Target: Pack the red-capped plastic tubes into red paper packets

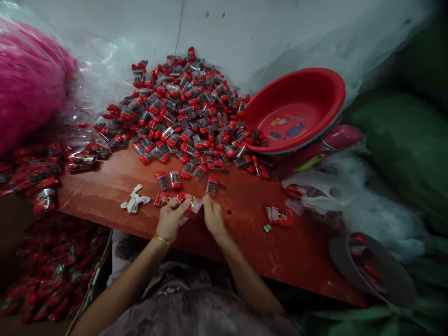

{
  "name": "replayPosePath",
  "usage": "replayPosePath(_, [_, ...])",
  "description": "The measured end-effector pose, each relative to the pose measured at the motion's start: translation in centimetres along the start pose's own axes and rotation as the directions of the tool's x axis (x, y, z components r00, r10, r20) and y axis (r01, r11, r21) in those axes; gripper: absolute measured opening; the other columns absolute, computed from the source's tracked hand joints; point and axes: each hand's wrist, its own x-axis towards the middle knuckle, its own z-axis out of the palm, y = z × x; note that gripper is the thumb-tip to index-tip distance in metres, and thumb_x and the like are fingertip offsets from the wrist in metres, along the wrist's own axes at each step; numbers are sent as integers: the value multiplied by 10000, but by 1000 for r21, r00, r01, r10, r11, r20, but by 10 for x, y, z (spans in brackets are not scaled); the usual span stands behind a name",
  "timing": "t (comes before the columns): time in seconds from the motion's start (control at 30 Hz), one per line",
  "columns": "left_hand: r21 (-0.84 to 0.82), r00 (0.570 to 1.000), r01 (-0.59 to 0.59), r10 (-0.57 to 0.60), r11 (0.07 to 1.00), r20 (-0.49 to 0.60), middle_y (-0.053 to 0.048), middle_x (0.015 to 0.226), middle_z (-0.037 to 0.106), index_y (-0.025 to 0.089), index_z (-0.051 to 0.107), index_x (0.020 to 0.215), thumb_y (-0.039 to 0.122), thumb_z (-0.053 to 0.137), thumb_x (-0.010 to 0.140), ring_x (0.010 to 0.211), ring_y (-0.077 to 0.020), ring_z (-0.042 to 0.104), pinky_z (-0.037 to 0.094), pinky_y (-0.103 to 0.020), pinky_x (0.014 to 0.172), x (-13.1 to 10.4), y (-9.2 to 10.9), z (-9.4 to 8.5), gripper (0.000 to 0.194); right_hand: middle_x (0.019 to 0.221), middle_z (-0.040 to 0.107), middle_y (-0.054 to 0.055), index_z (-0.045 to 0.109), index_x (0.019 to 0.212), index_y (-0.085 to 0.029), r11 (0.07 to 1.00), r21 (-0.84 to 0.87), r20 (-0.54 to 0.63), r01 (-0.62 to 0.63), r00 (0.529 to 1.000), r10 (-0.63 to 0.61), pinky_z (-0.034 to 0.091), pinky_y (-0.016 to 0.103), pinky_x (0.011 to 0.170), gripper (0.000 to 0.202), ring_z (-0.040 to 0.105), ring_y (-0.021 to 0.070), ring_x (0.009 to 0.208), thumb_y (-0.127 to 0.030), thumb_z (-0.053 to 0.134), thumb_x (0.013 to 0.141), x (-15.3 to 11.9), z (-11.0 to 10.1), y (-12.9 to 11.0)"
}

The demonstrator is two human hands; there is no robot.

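My left hand [169, 220], with a gold bracelet at the wrist, is closed on a small red printed plastic packet [193, 201]. My right hand [213, 216] pinches near the packet's clear end; its fingertips hide exactly what they grip. Another red packet [163, 198] lies flat just left of the held one. Close beyond my hands are a few small clear containers with red caps and dark contents, one of them a single container [211, 185] by my right fingertips. A crumpled white thing [135, 199] rests left of my left hand.
A large heap of red-capped containers [189, 107] covers the back of the table [245, 252]. A red basin [301, 105] leans at the right. Filled packets [33, 168] lie at left, more below. A packet [279, 216], clear plastic [353, 186] and grey bowl [371, 270] are right.
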Motion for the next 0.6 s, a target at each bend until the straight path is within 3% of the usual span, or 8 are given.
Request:
replayPosePath(0.07, [-19,999,-32,32,999,-37,-4,631,656,118,656,653,368,857,386,535,-81,578,462,-201,541,4,2,-2,417,628,573,26,569,727,-184,962,-268,-69,-50,997,33,379,251,571,487,541,148,598,-525,275,913,14,-12,2])
replayPosePath(0.13, [-41,998,-46,44,998,-53,6,633,644,119,641,646,355,858,386,535,-70,569,473,-205,564,8,4,-3,413,737,625,87,595,835,-163,825,-543,-150,-159,984,91,400,281,609,438,590,193,690,-550,393,873,28,-21,5])
replayPosePath(0.23, [-68,1000,4,-6,998,-26,13,616,629,130,618,651,368,855,399,529,-75,575,479,-211,559,10,6,-4,421,914,635,193,585,993,-103,653,-731,-174,-198,979,103,425,322,635,436,613,265,822,-503,512,836,41,-22,9])
replayPosePath(0.37, [-76,999,31,-32,997,-10,-3,657,650,136,608,669,365,856,412,542,-81,588,475,-207,553,7,8,-6,424,1035,620,217,492,1220,-90,587,-809,-81,-38,996,-47,437,333,636,498,585,293,904,-383,569,824,38,-11,13])
replayPosePath(0.47, [-81,1000,23,-23,996,7,-3,684,655,143,616,704,372,849,437,563,-81,594,485,-213,581,4,9,-9,422,1027,633,202,529,1183,-95,556,-830,-14,43,995,-98,439,319,621,427,569,291,907,-298,574,809,34,-10,16])
replayPosePath(0.53, [-78,1000,17,-16,997,15,1,675,649,146,617,712,380,846,444,564,-80,592,493,-221,600,3,9,-11,423,945,658,180,581,1089,-93,584,-809,-1,57,995,-98,439,300,618,317,583,262,854,-196,536,792,32,-15,17])
replayPosePath(0.6, [-74,1000,2,0,997,19,-3,695,657,147,622,723,384,843,448,570,-81,593,500,-226,616,3,9,-13,425,830,677,127,616,1012,-116,703,-708,1,69,995,-96,445,284,617,272,599,220,751,-164,507,767,26,-25,15])
